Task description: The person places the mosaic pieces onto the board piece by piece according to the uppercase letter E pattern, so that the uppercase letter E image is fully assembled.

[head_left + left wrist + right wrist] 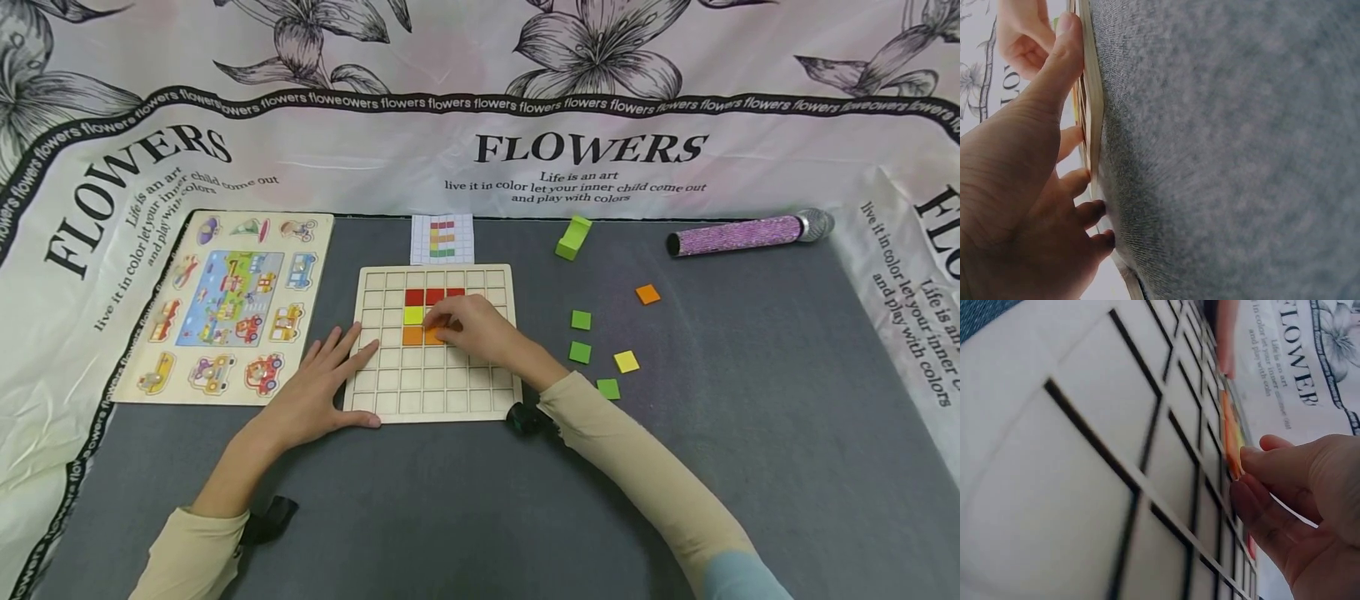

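Note:
A pale wooden grid board (420,392) lies on the grey cloth. Three red tiles (434,297) form a row in it, with a yellow tile (413,316) and two orange tiles (412,336) below. My right hand (480,332) is over the board, thumb and fingertips pinching at the second orange tile (1231,434); the fingers partly hide it and nearby cells. With fingers spread, my left hand (318,390) rests along the board's left edge, its thumb at the front corner. In the left wrist view the left thumb (1063,59) touches the board's side.
Loose green tiles (581,320), a yellow tile (626,361) and an orange tile (647,294) lie right of the board. Behind it is a pattern card (461,227). A vehicle puzzle (168,283) is at left, a glittery purple microphone (738,236) at far right.

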Demonstrator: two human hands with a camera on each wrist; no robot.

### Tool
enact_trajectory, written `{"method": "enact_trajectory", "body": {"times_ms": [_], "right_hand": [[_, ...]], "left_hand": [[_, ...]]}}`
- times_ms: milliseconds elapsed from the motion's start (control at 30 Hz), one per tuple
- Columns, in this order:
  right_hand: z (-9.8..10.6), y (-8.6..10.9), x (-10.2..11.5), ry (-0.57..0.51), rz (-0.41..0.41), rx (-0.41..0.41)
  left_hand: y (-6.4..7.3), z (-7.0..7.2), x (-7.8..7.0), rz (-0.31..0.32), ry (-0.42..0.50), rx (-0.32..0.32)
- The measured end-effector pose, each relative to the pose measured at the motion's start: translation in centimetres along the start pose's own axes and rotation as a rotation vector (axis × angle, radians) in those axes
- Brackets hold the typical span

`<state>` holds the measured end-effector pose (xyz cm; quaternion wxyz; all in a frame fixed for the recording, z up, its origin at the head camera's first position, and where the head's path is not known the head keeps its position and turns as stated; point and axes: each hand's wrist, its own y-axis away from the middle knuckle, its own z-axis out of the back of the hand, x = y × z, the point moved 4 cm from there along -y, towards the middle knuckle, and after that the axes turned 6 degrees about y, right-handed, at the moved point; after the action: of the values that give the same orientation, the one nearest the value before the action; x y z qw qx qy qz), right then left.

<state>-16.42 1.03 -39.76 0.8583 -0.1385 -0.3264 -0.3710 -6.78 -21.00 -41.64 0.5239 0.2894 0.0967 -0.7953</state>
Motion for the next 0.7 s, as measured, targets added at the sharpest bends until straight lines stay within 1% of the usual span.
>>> {"method": "enact_trajectory", "body": {"times_ms": [67,167,233,333,533,633,700], "right_hand": [[0.6,0.4,-0.1,-0.002,0.002,-0.013],[2.3,1.3,-0.7,-0.011,-0.01,-0.058],[3.6,2.1,-1.5,-0.01,-0.018,-0.094],[5.9,3.8,-3.3,0.024,-0.054,-0.139],[10.6,8.2,-8.0,0.111,-0.17,-0.206],[12.8,10.5,-10.2,0.168,-0.238,-0.192],[14.1,11.9,-11.4,0.212,-0.298,-0.161]], "left_hand": [[0.0,0.0,0.0,-0.004,0.001,-0.003],[0.1,0.0,0.0,-0.006,0.001,-0.002],[0.1,0.0,0.0,-0.005,-0.001,-0.001],[0.1,-0.1,0.0,-0.005,-0.002,-0.003],[0.1,-0.1,-0.1,-0.015,-0.007,-0.019],[0.2,0.0,-0.1,-0.013,-0.008,-0.022],[0.2,0.0,-0.2,-0.019,-0.006,-0.024]]}}
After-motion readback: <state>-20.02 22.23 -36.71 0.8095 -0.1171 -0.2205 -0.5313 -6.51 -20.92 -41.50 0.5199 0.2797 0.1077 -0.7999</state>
